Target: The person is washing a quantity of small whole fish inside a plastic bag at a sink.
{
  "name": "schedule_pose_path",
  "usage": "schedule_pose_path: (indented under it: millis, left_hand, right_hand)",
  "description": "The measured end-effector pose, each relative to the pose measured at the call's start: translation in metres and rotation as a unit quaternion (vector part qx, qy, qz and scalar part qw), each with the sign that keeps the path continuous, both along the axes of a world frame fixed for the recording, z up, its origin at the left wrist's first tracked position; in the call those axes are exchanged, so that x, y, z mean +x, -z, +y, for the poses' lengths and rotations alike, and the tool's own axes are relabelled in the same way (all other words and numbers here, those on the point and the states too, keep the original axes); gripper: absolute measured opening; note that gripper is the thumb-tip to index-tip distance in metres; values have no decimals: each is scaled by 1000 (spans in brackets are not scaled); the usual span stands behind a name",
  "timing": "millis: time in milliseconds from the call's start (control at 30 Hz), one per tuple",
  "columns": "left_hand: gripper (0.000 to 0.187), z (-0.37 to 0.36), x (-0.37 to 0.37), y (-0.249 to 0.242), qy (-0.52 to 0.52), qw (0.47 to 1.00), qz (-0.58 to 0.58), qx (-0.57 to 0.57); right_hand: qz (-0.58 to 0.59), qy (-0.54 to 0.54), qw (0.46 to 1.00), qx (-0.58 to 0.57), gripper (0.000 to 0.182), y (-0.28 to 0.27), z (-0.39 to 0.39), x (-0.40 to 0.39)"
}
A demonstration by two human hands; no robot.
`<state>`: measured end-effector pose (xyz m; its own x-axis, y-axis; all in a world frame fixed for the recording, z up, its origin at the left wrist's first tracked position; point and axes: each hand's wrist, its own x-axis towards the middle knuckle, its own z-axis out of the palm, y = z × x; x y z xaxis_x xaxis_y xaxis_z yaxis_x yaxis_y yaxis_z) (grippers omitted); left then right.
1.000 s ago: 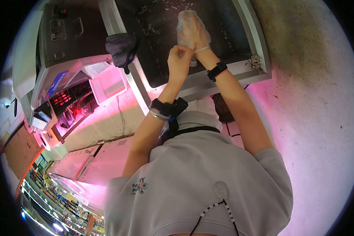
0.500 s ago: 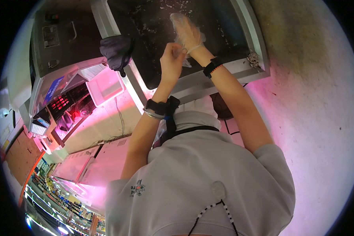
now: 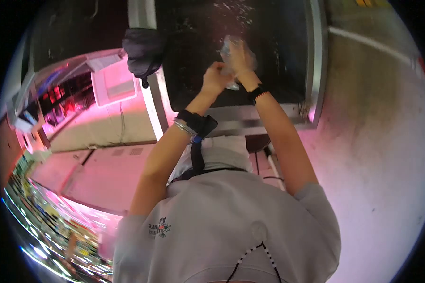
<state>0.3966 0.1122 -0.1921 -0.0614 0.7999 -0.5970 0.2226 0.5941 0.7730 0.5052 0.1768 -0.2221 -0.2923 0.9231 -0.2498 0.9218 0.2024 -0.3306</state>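
Note:
My right hand (image 3: 242, 60) reaches out over a dark, metal-framed basin. A clear, crinkled plastic glove (image 3: 229, 43) covers it loosely; its fingers look stretched out under the film and hold nothing I can see. Beside that wrist, my left hand (image 3: 216, 78) is bare and closed, its fingertips pinching the glove's loose cuff. A bit of the plastic hangs below the pinch. Motion blurs the exact fingertip contact. Both wrists wear dark bands.
The basin's metal rim (image 3: 316, 61) runs close in front of my body. A dark cloth bundle (image 3: 143, 51) hangs on its left edge. Further left are a pink-lit plastic tray (image 3: 113, 96) and pale cabinets (image 3: 106, 177). Concrete floor (image 3: 368, 155) lies to the right.
The view has shifted, so basin and hands appear lower in the picture. My left hand stays at the right wrist, gripping the glove's cuff; the plastic looks more bunched around the right hand.

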Motion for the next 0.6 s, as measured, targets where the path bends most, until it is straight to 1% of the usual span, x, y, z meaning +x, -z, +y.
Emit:
schedule_pose_path:
  millis: [33, 67, 100, 133, 167, 200, 267, 333, 400, 467, 500, 533, 567, 600]
  left_hand:
    - [39, 9, 3, -23, 32, 996, 80, 0]
    - [39, 12, 6, -19, 4, 997, 81, -2]
    - [39, 15, 8, -13, 4, 995, 93, 44]
    - [38, 21, 9, -10, 5, 990, 108, 89]
    - [35, 26, 11, -8, -27, 993, 73, 84]
    - [35, 30, 15, -5, -47, 993, 74, 82]
    - [32, 44, 16, 6, -59, 996, 62, 37]
    - [30, 56, 13, 12, -74, 995, 50, 46]
    - [30, 69, 14, 18, -103, 994, 39, 7]
    - [30, 80, 16, 32, -115, 992, 49, 12]
    - [31, 84, 17, 40, -125, 990, 59, 17]
    - [31, 89, 17, 46, -121, 991, 57, 14]
    - [31, 95, 17, 52, -125, 990, 57, -2]
    - [32, 100, 17, 58, -128, 990, 57, -18]
  right_hand:
    - [11, 15, 1000, 4, 56, 4, 4, -1]
    - [23, 32, 999, 7, 57, 9, 9, -1]
    - [23, 5, 1000, 6, 57, 12, 16, 0]
    - [17, 3, 1000, -19, 55, 15, 24, 0]
    - [10, 5, 999, -43, 54, 19, 30, 0]
    - [8, -15, 999, -44, 54, 23, 34, 1]
    - [-10, -16, 1000, 12, 47, 40, 45, 0]
    - [-17, -27, 999, 22, 44, 67, 61, 2]
    - [-25, -28, 999, 28, 42, 101, 73, 7]
    - [-7, 58, 998, 7, 37, 134, 87, 10]
    - [-8, 60, 998, 4, 37, 124, 97, 5]
    - [-5, 0, 997, -71, 45, 95, 113, -4]
    - [-1, -59, 988, -144, 52, 82, 123, -9]
    - [-2, -53, 988, -147, 52, 102, 119, -4]
